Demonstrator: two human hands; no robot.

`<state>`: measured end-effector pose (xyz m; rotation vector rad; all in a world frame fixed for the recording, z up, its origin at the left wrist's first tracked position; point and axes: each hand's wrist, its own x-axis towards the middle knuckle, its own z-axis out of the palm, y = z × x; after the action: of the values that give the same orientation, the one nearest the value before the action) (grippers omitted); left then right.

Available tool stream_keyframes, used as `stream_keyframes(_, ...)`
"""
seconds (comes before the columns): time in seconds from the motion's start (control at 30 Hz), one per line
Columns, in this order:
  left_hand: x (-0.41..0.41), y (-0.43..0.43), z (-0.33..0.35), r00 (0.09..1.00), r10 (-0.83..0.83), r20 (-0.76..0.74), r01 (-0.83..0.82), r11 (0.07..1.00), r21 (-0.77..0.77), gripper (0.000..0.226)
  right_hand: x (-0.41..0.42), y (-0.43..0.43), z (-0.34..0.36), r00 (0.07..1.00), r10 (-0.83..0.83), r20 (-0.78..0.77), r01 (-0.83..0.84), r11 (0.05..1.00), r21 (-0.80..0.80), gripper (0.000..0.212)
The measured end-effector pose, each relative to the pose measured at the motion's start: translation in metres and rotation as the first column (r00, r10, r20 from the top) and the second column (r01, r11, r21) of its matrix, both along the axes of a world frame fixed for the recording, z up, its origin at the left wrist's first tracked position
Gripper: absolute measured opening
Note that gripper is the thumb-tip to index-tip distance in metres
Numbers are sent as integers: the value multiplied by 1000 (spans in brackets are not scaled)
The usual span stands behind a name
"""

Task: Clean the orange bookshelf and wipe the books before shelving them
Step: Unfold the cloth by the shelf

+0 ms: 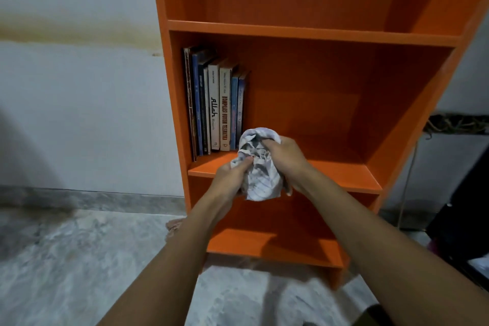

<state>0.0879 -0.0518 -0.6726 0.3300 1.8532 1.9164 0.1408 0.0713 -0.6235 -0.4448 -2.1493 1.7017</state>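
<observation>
— Head view: what do we have in our hands?

— We hold a crumpled white cloth (260,167) with thin lines on it, between both hands, in front of the bookshelf (312,28).

— How does each hand take it?

— Our left hand (230,174) pinches the cloth's lower left side, thumb on top. Our right hand (284,156) grips the upper right part, with its fingers curled into the folds.

— Where does the cloth sit against the shelves?

— We see it over the front edge of the middle board, raised off it, just right of the books (215,106). Its top overlaps the foot of the last blue spine.

— And the books?

— They stand upright in a row at the left end of the middle compartment, with the first one against the side panel. We see white, blue and dark spines. The rest of that board to their right shows bare orange.

— What else do we see?

— We see a pale wall (79,114) with a yellowish stain band at the left, and a grey marbled floor (79,259) below. A pinkish rag (174,227) lies on the floor at the bookshelf's left foot. A thin cord (407,180) hangs down at the right, beside something dark that we cannot make out.
</observation>
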Motion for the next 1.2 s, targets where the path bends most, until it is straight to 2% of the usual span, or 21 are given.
stream_keyframes(0.13,-4,-1,10,999,-19,-29,21,997,74,23,7,14,8,987,-140,-73,126,977,-173,23)
stream_keyframes(0.17,-4,0,13,998,-12,-54,16,997,78,20,7,18,8,986,-143,-84,127,977,-173,23)
stream_keyframes(0.23,-10,1,15,994,6,-107,0,998,57,19,4,23,8,989,-114,-95,109,992,-58,26)
stream_keyframes(0.3,-17,1,19,987,-53,-152,53,999,-6,18,-2,27,12,996,-24,-87,30,997,68,26)
stream_keyframes(0.4,-33,4,24,948,-254,-191,241,966,-89,27,-17,34,23,982,176,-68,-165,977,137,25)
stream_keyframes(0.47,-36,5,30,936,-302,-178,288,952,-101,44,-25,33,34,960,276,-48,-270,958,96,25)
stream_keyframes(0.57,-37,-1,53,954,-273,-121,273,962,-24,44,-32,26,58,934,357,-14,-357,933,-39,25)
stream_keyframes(0.63,-33,-8,75,972,-215,-96,214,976,-27,36,-32,18,74,931,363,23,-360,929,-90,25)
stream_keyframes(0.7,-32,-17,107,996,-58,-65,54,996,-71,26,-31,10,96,932,358,49,-350,927,-133,22)
stream_keyframes(0.83,-21,-34,192,978,200,-49,-203,977,-69,27,-19,-4,147,915,366,167,-363,930,-49,15)
stream_keyframes(0.87,-18,-44,227,962,268,-47,-272,956,-111,28,-13,-11,174,891,407,204,-402,913,-65,19)
stream_keyframes(0.93,-13,-61,290,939,340,-51,-344,926,-155,29,-4,-19,225,838,479,262,-477,876,-75,40)
stream_keyframes(0.97,-9,-65,310,937,348,-30,-349,927,-138,29,0,-22,242,813,515,272,-515,854,-79,45)
stream_keyframes(1.03,-2,-81,367,915,403,16,-397,908,-136,28,8,-30,295,758,600,255,-583,799,-147,37)
stream_keyframes(1.1,4,-95,417,896,444,26,-436,888,-143,29,15,-40,342,718,644,264,-632,762,-138,30)
stream_keyframes(1.2,6,-118,476,859,510,51,-499,856,-136,28,14,-53,402,694,642,327,-691,721,49,17)
